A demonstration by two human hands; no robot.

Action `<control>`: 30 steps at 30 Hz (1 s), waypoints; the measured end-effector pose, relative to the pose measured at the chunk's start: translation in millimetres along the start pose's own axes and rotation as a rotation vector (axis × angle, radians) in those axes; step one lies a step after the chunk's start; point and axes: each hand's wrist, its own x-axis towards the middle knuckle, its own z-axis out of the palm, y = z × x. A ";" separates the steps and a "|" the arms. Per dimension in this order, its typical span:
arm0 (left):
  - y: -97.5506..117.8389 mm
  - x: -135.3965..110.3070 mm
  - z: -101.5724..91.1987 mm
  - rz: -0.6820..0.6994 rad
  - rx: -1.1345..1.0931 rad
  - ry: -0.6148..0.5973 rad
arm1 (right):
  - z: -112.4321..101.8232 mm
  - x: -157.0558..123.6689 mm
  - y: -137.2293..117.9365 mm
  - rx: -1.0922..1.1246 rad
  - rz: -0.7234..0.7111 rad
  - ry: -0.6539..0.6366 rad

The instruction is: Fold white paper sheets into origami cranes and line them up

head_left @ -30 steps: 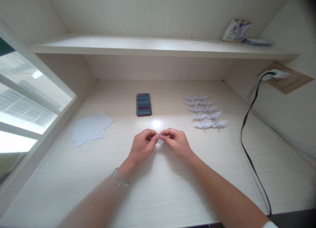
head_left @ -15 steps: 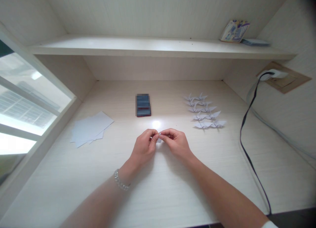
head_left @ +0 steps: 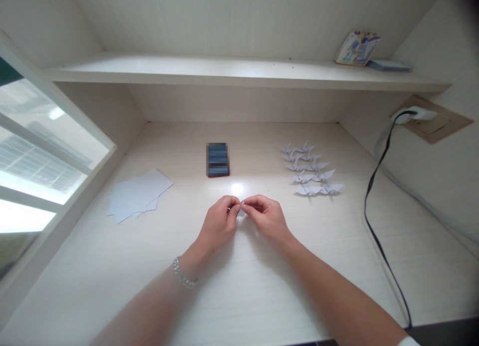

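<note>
Between my fingertips is a small piece of folded white paper, mostly covered by the fingers, so its shape does not show. My left hand pinches it from the left, thumb against index finger. From the right, my right hand pinches the same paper, its fingertips almost touching those of the left. To the right, several folded paper cranes stand in rows on the desk. A loose pile of white paper sheets lies to the left.
Beyond my hands a dark phone-like rectangle, blurred out, lies on the desk. A shelf spans the back, with a small printed box on it. A black cable runs from the wall socket down the right side.
Both hands keep their pinch on the paper with almost no visible movement. The whole view has shifted very slightly.
</note>
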 end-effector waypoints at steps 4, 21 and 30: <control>-0.2 -0.1 -0.5 -0.037 -0.090 0.045 | -1.0 -0.4 -2.4 -0.032 0.000 -0.005; -6.8 -1.8 2.7 -0.055 -0.371 0.137 | -4.1 0.0 -3.6 -0.080 0.004 -0.083; -5.6 -1.0 7.1 -0.130 -0.502 -0.027 | -3.3 3.1 3.1 -0.029 0.011 -0.019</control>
